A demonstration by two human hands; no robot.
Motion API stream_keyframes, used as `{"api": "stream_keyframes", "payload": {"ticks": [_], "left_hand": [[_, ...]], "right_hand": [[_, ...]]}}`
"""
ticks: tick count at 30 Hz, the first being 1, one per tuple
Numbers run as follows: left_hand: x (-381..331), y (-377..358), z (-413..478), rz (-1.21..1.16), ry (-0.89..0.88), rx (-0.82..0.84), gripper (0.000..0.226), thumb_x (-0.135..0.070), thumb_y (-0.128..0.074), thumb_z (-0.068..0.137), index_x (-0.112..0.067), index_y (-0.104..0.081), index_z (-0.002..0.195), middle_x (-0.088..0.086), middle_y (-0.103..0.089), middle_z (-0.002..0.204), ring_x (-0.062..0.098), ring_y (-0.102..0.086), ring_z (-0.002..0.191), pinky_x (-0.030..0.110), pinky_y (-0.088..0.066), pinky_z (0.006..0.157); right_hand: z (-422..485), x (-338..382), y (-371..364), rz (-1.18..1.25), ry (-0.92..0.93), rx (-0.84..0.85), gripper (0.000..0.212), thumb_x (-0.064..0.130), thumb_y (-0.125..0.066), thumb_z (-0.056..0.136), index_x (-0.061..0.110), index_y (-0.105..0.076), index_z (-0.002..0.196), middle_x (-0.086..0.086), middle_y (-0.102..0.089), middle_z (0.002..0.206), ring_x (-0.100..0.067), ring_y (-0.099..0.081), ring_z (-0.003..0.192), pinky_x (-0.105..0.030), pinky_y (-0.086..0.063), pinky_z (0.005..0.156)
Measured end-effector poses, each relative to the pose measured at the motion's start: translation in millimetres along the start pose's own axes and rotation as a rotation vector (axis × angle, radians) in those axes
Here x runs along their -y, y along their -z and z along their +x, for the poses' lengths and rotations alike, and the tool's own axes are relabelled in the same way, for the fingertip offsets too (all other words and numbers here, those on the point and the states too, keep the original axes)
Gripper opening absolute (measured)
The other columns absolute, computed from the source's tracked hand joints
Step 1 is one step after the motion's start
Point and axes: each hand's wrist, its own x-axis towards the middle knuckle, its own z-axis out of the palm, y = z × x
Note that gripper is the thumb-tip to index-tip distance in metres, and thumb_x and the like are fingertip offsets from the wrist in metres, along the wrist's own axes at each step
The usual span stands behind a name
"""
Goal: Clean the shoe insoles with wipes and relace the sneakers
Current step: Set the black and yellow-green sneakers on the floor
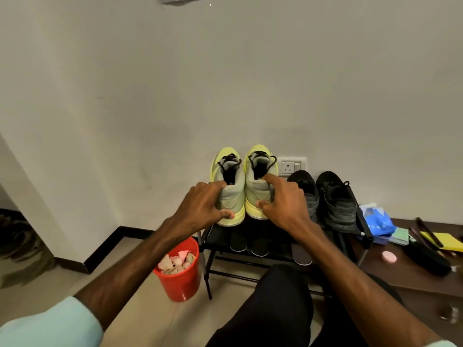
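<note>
Shoe rack: we face a black metal-framed shoe rack (pixel 217 237) with fabric shelves, standing against the wall.
Side table: a dark brown wooden table (pixel 406 274) stands at the rack's right edge.
Bucket: a red plastic bucket (pixel 181 284) stands on the floor just beside the rack's left front leg, with crumpled used wipes (pixel 176 262) inside.
Black pair: two black mesh sneakers (pixel 338 204) sit side by side at the right end of the top shelf, heels towards us.
Yellow pair: the left yellow-green sneaker (pixel 231 196) and the right yellow-green sneaker (pixel 259 194) are at the left end of the top shelf, touching, heels towards us, black laces loose at the collars. We cannot tell whether their soles rest fully on the shelf.
Left hand: our left hand (pixel 200 206) grips the left sneaker's heel, fingers over the collar, thumb pressed on the sole's edge.
Right hand: our right hand (pixel 288 204) grips the right sneaker's heel, forefinger hooked over the collar, thumb on the yellow midsole.
Insoles: three dark insoles (pixel 238 242) lie on the lower shelf, ends sticking past its front edge.
Wipes: a blue soft pack of wipes (pixel 378 221) lies at the table's back left corner, touching the rack.
Disc: a small pink round disc (pixel 389 256) lies near the table's left edge.
</note>
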Motion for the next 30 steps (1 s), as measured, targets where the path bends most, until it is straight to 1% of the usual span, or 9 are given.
{"api": "stream_keyframes", "payload": {"ticks": [2,8,11,14,17,21,23,27,30], "left_hand": [[7.4,-15.5,14.2,-0.022,-0.02,0.048,0.053,-0.055,-0.086,0.066,-0.028,-0.049,0.092,-0.009,-0.052,0.075,0.018,-0.052,0.069,0.032,-0.035,0.058],[28.0,-50.3,46.4,-0.087,-0.037,0.112,0.05,-0.053,-0.086,0.067,-0.028,-0.052,0.094,-0.012,-0.051,0.077,0.013,-0.051,0.071,0.03,-0.035,0.057],[40.3,-61.1,55.5,-0.085,-0.014,0.124,0.051,-0.052,-0.087,0.066,-0.026,-0.057,0.099,-0.009,-0.055,0.083,0.014,-0.052,0.074,0.032,-0.041,0.059],[54.6,-68.7,60.5,-0.073,0.014,0.139,0.05,-0.049,-0.087,0.067,-0.028,-0.056,0.1,-0.009,-0.055,0.086,0.015,-0.052,0.077,0.031,-0.041,0.06],[66.2,-76.0,64.3,-0.05,0.034,0.159,0.056,-0.049,-0.087,0.067,-0.023,-0.059,0.108,-0.007,-0.057,0.092,0.016,-0.054,0.081,0.034,-0.047,0.065],[74.4,-86.1,68.3,-0.046,0.051,0.176,0.059,-0.048,-0.088,0.067,-0.02,-0.061,0.112,-0.007,-0.059,0.094,0.017,-0.057,0.084,0.038,-0.052,0.07],[77.4,-91.0,69.9,-0.055,0.059,0.166,0.059,-0.048,-0.087,0.067,-0.021,-0.06,0.112,-0.008,-0.058,0.093,0.017,-0.056,0.084,0.036,-0.051,0.069],[78.4,-95.1,77.4,-0.048,0.055,0.138,0.055,-0.046,-0.087,0.067,-0.021,-0.059,0.108,-0.009,-0.054,0.09,0.017,-0.053,0.082,0.031,-0.04,0.064],[80.0,-94.9,87.5,-0.06,0.064,0.131,0.055,-0.045,-0.088,0.066,-0.021,-0.06,0.107,-0.007,-0.056,0.09,0.019,-0.055,0.082,0.032,-0.043,0.064]], "right_hand": [[5.4,-10.2,-6.8,-0.026,-0.034,0.005,0.056,0.023,-0.079,0.081,0.028,-0.058,0.133,-0.004,-0.071,0.113,-0.031,-0.067,0.103,-0.042,-0.055,0.087],[23.4,-32.5,-29.0,-0.071,-0.075,0.032,0.045,0.017,-0.074,0.084,0.026,-0.059,0.126,-0.003,-0.07,0.11,-0.031,-0.068,0.099,-0.041,-0.057,0.08],[29.1,-39.9,-41.1,-0.054,-0.091,0.044,0.042,0.018,-0.074,0.085,0.026,-0.059,0.122,0.0,-0.07,0.107,-0.027,-0.068,0.096,-0.041,-0.059,0.079],[32.0,-46.0,-52.4,-0.016,-0.101,0.063,0.044,0.021,-0.076,0.084,0.026,-0.058,0.124,0.002,-0.069,0.108,-0.024,-0.068,0.097,-0.04,-0.059,0.08],[35.5,-50.5,-63.5,-0.002,-0.125,0.072,0.047,0.022,-0.077,0.082,0.027,-0.058,0.125,0.0,-0.069,0.111,-0.025,-0.068,0.099,-0.041,-0.059,0.082],[42.2,-56.6,-74.6,0.0,-0.126,0.099,0.049,0.02,-0.076,0.083,0.025,-0.058,0.128,-0.001,-0.068,0.114,-0.025,-0.066,0.103,-0.039,-0.058,0.083],[46.1,-59.1,-77.9,-0.002,-0.128,0.102,0.048,0.02,-0.076,0.083,0.025,-0.057,0.127,-0.002,-0.068,0.113,-0.025,-0.066,0.102,-0.038,-0.058,0.082],[58.9,-63.0,-82.1,-0.007,-0.132,0.1,0.049,0.018,-0.075,0.083,0.024,-0.056,0.128,-0.004,-0.068,0.114,-0.027,-0.066,0.102,-0.039,-0.057,0.082],[69.0,-64.2,-84.6,-0.008,-0.121,0.104,0.053,0.019,-0.076,0.084,0.021,-0.056,0.132,-0.005,-0.068,0.117,-0.028,-0.066,0.105,-0.043,-0.059,0.086]]}}
